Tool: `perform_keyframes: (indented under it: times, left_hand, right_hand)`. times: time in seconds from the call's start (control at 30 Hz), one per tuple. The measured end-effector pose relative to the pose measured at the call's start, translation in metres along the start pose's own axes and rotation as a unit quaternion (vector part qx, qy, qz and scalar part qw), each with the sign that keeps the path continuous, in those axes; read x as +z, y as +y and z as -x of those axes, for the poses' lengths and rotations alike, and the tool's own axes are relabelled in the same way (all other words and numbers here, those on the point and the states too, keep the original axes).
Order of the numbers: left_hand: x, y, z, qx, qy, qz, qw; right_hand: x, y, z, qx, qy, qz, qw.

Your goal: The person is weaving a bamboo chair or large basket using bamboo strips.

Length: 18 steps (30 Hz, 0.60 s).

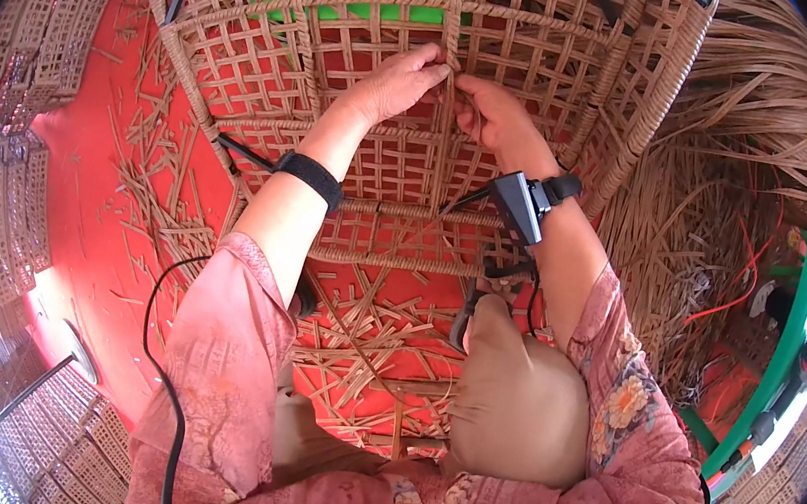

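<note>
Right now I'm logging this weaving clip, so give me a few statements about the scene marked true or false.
1. Both hands, the left hand and the right hand, work at one upright strand of the woven cane frame. True.
2. The floor is blue. False: it is red.
3. Cut cane scraps lie on the floor. True.
4. The wrists are bare. False: each carries a black band, the right one with a small device.
5. The frame is solid board. False: it is open lattice.
</note>
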State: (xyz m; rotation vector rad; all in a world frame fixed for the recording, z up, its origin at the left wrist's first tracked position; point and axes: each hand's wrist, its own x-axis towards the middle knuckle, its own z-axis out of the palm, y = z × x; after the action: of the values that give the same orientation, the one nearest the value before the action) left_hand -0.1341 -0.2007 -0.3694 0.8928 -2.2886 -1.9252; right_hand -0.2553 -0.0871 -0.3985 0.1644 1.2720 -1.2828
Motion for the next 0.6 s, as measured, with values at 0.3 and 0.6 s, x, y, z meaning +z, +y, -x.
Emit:
perform_keyframes:
  times: [0.3, 0.6]
  left_hand:
    - [0.003, 0.043, 0.036, -0.05, -0.039, -0.239, 0.969]
    - [0.042, 0.148, 0.141, 0.056, -0.538, -0.028, 0.841]
  right_hand:
    - [0.014, -0.029, 0.047, -0.316, 0.072, 0.372, 0.87]
    - [0.012, -0.019, 0.032, -0.297, 0.041, 0.429, 0.852]
